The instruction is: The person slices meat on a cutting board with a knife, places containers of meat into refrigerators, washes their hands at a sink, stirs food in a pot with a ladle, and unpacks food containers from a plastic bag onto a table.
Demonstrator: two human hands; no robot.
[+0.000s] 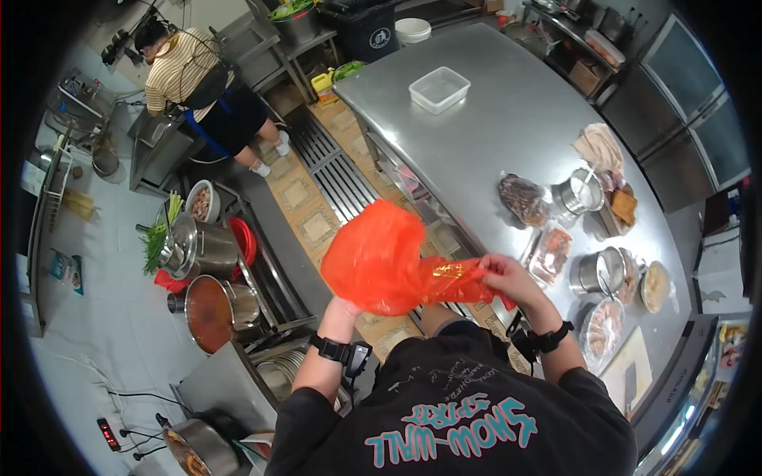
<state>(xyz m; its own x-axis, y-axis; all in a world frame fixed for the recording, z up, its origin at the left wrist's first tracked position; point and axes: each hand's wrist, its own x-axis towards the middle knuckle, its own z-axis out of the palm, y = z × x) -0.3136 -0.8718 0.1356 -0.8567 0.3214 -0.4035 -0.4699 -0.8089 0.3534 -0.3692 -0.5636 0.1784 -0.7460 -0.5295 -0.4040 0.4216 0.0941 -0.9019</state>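
A red plastic bag point(377, 258) with yellow printing hangs in front of my body, puffed out on the left and drawn narrow toward the right. My right hand point(506, 278) is closed on its narrow right end, fingers pinching the film. On the other side, my left hand point(344, 306) reaches up to the bulging part, where only the wrist and heel of the hand show. Red film hides the fingers, so their pose cannot be made out. What the bag contains, if anything, is not visible.
To the right stands a steel table point(500, 103) bearing a clear plastic container point(439, 90), a dark bagged item point(523, 198), metal pots and a cutting board point(629, 371). Left are a pot of reddish liquid point(208, 313) and a steel pot point(213, 250). Another person point(202, 87) works at the upper left.
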